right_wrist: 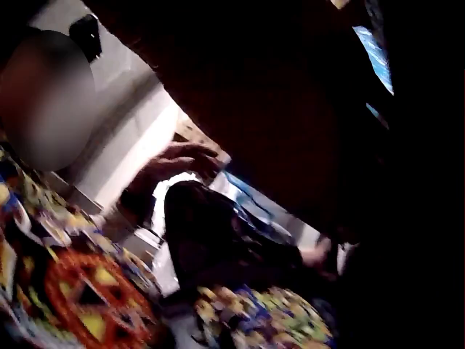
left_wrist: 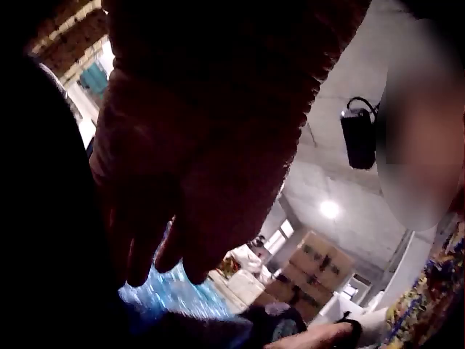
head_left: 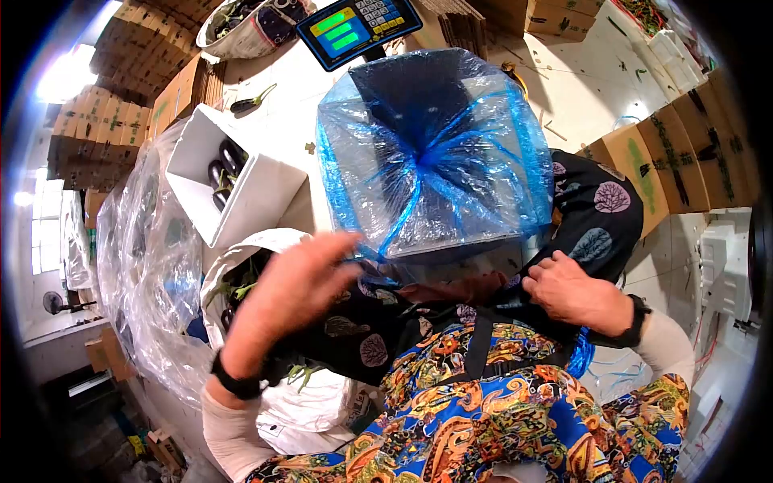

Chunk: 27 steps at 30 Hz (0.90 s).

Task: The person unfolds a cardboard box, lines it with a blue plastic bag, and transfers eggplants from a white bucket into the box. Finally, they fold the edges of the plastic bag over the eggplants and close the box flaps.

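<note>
A clear blue plastic bag (head_left: 483,185) wraps a box between the person's knees, its film gathered into a bunch at the centre of the top. The left hand (head_left: 302,282), slightly blurred, is over the left knee, with its extended fingers at the bag's near left corner; nothing shows in its grasp. In the left wrist view, this hand (left_wrist: 189,174) is dark against the blue film. Beside the bag's near right corner, the right hand (head_left: 568,291) hovers over the right thigh with loosely bent fingers and nothing visible in them.
Behind the bag is a scale display (head_left: 354,32) with lit green numbers. To the left stand a white foam box (head_left: 266,189) holding several eggplants and a white sack (head_left: 270,240). One eggplant (head_left: 250,103) lies on the floor. Cardboard boxes (head_left: 672,161) line the right side.
</note>
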Motion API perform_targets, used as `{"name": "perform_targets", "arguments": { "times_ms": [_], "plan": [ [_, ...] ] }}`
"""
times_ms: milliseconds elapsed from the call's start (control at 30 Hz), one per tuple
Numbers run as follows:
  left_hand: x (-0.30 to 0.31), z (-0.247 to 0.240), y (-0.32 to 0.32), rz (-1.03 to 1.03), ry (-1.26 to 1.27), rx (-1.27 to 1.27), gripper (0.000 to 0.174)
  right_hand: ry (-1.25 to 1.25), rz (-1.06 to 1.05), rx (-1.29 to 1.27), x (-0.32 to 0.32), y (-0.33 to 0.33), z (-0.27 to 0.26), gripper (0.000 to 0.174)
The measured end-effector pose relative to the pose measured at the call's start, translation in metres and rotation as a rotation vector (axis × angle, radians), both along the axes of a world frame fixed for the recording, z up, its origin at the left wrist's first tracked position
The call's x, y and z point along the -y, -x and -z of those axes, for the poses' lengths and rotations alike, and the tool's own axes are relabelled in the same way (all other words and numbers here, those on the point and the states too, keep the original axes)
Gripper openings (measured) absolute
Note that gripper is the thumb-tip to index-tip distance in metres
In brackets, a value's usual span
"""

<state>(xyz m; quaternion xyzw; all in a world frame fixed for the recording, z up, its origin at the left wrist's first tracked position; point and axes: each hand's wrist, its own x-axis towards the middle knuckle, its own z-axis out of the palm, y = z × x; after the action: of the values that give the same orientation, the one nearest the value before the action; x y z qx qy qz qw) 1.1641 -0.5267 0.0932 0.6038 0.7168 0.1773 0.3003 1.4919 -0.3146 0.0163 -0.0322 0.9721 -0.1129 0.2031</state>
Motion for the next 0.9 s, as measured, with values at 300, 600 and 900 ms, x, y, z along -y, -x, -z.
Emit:
{"name": "perform_targets", "arguments": {
  "times_ms": [300, 600, 900],
  "plan": [
    [-0.021, 0.038, 0.102, -0.444, 0.373, 0.290, 0.072, 0.169, 0.161, -0.265, -0.048, 0.094, -0.073, 0.021],
    [-0.024, 0.126, 0.102, -0.355, 0.404, 0.790, 0.036, 0.139, -0.004, 0.337, -0.053, 0.182, -0.011, 0.046],
    [0.023, 0.140, 0.099, -0.352, 0.489, 0.760, 0.014, 0.056, -0.004, 0.577, -0.043, 0.172, 0.060, 0.048]
  ]
}}
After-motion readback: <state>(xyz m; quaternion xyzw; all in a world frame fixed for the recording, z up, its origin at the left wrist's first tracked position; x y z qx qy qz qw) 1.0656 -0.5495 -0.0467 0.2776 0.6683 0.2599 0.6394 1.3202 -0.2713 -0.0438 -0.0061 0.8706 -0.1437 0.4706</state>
